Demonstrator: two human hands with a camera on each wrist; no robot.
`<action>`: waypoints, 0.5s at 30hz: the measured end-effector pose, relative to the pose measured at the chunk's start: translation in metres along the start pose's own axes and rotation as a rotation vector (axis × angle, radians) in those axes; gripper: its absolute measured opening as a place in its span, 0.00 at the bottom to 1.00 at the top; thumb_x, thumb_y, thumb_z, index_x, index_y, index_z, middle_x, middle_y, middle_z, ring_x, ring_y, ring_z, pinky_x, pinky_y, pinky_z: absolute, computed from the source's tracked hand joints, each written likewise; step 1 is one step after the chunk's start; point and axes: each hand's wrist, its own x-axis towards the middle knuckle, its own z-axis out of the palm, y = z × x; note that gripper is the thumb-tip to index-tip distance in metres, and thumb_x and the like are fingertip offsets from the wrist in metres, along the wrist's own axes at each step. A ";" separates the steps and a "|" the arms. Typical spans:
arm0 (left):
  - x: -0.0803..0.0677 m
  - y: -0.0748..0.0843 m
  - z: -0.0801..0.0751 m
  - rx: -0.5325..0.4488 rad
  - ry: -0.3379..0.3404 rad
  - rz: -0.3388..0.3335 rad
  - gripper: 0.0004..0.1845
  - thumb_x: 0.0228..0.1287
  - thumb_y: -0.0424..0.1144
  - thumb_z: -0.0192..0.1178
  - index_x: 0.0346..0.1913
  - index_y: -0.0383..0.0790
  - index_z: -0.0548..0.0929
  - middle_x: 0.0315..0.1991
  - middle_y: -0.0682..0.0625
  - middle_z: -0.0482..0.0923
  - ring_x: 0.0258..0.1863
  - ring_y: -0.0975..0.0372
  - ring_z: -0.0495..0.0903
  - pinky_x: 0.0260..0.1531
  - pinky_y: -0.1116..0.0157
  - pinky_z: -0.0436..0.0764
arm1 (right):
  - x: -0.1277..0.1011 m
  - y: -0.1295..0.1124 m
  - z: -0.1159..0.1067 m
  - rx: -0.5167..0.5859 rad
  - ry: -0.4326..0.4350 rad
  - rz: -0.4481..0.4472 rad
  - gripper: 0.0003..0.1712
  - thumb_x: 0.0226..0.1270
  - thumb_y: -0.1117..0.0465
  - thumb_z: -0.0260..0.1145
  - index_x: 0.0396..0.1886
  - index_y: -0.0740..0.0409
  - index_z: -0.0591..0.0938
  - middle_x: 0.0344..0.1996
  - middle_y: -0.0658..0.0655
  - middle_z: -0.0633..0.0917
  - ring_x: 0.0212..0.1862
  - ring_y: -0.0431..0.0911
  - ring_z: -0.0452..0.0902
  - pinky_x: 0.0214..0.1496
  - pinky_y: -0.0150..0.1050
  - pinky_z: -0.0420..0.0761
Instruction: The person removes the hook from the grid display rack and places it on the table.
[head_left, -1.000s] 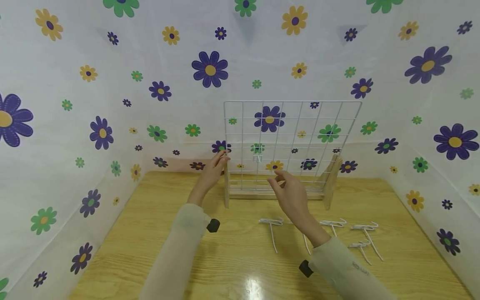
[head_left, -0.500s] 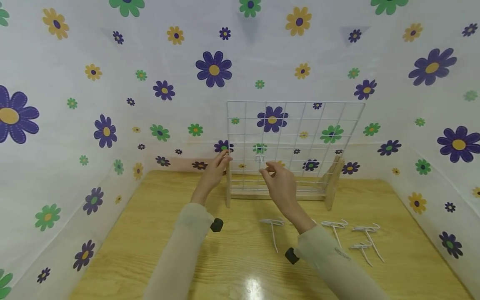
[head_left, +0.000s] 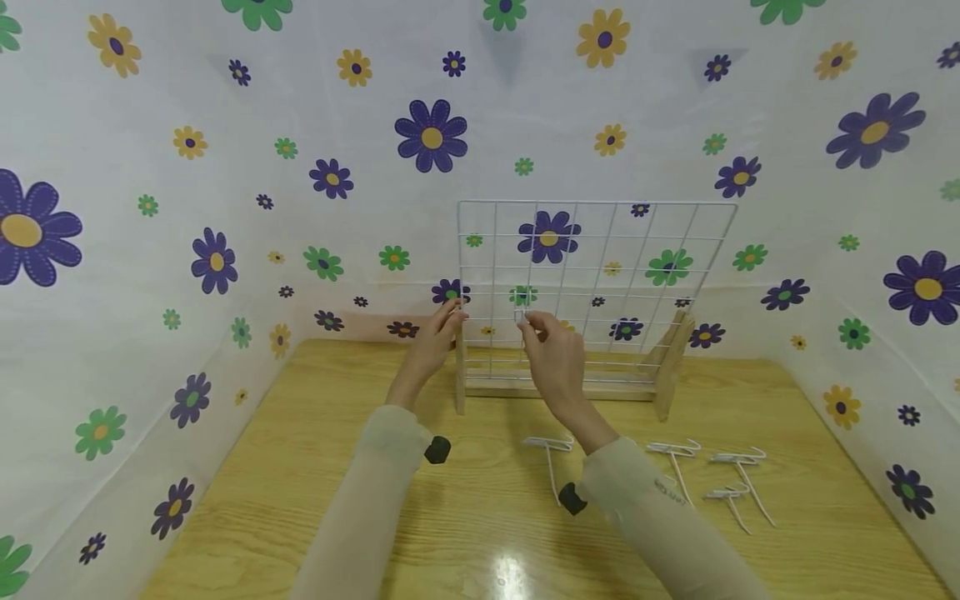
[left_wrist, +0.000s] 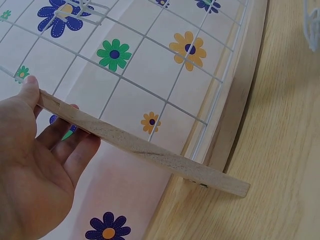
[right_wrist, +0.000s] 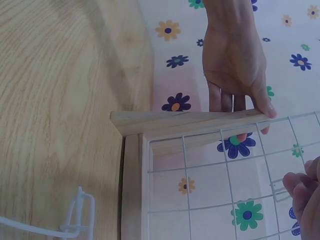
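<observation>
A white wire grid panel (head_left: 600, 268) stands upright in a wooden stand. My left hand (head_left: 431, 346) holds the stand's left wooden upright (left_wrist: 150, 152), thumb on its front edge and fingers behind it. One white wire hook (head_left: 519, 317) hangs on the grid, left of its middle. My right hand (head_left: 558, 362) pinches this hook between thumb and forefinger, and its fingers partly cover the prong. In the right wrist view only the fingertips (right_wrist: 300, 192) show, right at the hook.
Several loose white wire hooks lie on the wooden table in front of the stand, one (head_left: 551, 444) near the middle and another (head_left: 738, 458) further right. The right upright (head_left: 673, 367) stands at the grid's far side. Flower-patterned cloth (head_left: 337, 100) encloses the back and sides.
My right hand has moved left and slightly up to the hook on the grid, its fingers closing on it. The left hand stays at the upright. The view has shifted slightly.
</observation>
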 end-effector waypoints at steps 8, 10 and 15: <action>-0.001 0.001 0.000 0.002 0.004 -0.002 0.29 0.86 0.50 0.42 0.82 0.47 0.59 0.73 0.38 0.69 0.75 0.45 0.64 0.69 0.46 0.73 | 0.009 0.003 -0.003 0.046 0.032 0.000 0.06 0.71 0.69 0.70 0.42 0.70 0.88 0.33 0.63 0.91 0.23 0.48 0.85 0.18 0.22 0.67; -0.001 0.001 0.000 0.003 0.003 -0.006 0.29 0.86 0.50 0.43 0.82 0.47 0.59 0.73 0.39 0.69 0.75 0.45 0.64 0.69 0.47 0.73 | 0.010 0.003 -0.005 0.062 0.043 0.000 0.06 0.71 0.69 0.69 0.41 0.70 0.88 0.32 0.63 0.91 0.23 0.48 0.85 0.17 0.20 0.65; -0.002 0.000 0.001 0.000 0.002 -0.009 0.29 0.86 0.51 0.43 0.82 0.48 0.59 0.73 0.39 0.70 0.75 0.45 0.64 0.69 0.47 0.73 | 0.014 0.004 -0.009 0.095 0.063 0.020 0.06 0.72 0.69 0.69 0.40 0.70 0.88 0.32 0.63 0.90 0.23 0.50 0.86 0.18 0.18 0.67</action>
